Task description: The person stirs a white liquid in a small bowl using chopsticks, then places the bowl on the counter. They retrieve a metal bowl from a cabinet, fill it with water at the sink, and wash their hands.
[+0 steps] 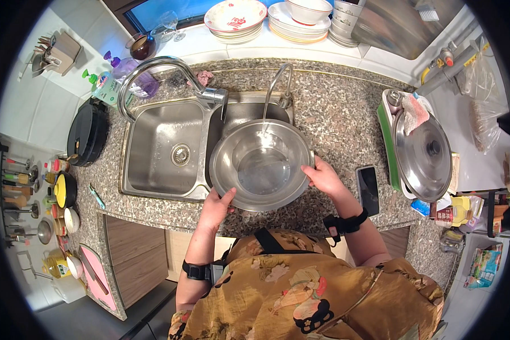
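Both hands grip a wide stainless steel basin (pixel 263 170) by its rim, over the right sink bowl and the counter's front edge. My left hand (pixel 216 208) holds the lower left rim, thumb on top. My right hand (pixel 323 176) has the right side, its thumb over the rim. Shallow clear liquid covers the basin's bottom. The thin curved spout (pixel 268 91) ends just over the basin's far rim, and a stream seems to fall from it. To the left, the large chrome faucet (pixel 153 63) arches over the left sink bowl (pixel 165 146), which is wet inside.
A smartphone (pixel 367 191) lies right of my right forearm. Beyond it, a large metal lid (pixel 425 155) rests on a green-and-white container (pixel 386 148). A peeler-like tool (pixel 97 196) is on the left counter. A knife (pixel 94 272) lies on a pink cutting board (pixel 104 293). Stacked bowls (pixel 236 19) line the sill.
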Available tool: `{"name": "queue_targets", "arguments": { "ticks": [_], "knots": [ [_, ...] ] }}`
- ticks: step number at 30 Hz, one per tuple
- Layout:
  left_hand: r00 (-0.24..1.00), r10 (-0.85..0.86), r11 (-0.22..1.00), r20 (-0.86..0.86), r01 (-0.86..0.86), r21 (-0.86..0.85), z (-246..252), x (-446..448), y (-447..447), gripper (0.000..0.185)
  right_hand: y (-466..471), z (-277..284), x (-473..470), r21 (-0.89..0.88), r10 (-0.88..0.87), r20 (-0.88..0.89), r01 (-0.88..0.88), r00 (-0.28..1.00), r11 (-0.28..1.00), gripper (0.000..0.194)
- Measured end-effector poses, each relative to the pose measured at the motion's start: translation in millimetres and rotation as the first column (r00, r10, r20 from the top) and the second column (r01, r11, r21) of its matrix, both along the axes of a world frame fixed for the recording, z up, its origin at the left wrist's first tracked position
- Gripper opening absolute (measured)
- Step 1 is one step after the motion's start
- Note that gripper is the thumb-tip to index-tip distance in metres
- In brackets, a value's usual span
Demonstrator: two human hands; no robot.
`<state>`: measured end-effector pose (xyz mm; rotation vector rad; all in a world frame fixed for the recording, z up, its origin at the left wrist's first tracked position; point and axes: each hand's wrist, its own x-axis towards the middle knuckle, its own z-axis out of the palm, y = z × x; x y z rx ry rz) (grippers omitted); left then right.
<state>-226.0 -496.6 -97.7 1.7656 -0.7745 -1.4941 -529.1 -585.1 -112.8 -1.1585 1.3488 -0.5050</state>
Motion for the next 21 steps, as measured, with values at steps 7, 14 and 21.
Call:
{"name": "queue_targets", "arguments": {
  "ticks": [7,14,21],
  "knots": [
    [1.000,-0.019,0.999,0.001,0.019,0.037,-1,4,-1,0.042,-1,6,3,0.019,0.012,-0.014,-0.012,1.000,1.000,0.030],
    [1.000,-0.022,1.000,-0.001,0.022,0.017,-1,4,-1,0.040,-1,10,5,0.021,0.002,-0.008,-0.002,1.000,1.000,0.031],
    [0.999,-0.028,0.999,-0.018,0.029,0.030,0,5,-2,0.038,-2,3,3,0.016,0.014,-0.026,-0.014,1.000,1.000,0.032]
  ]
}}
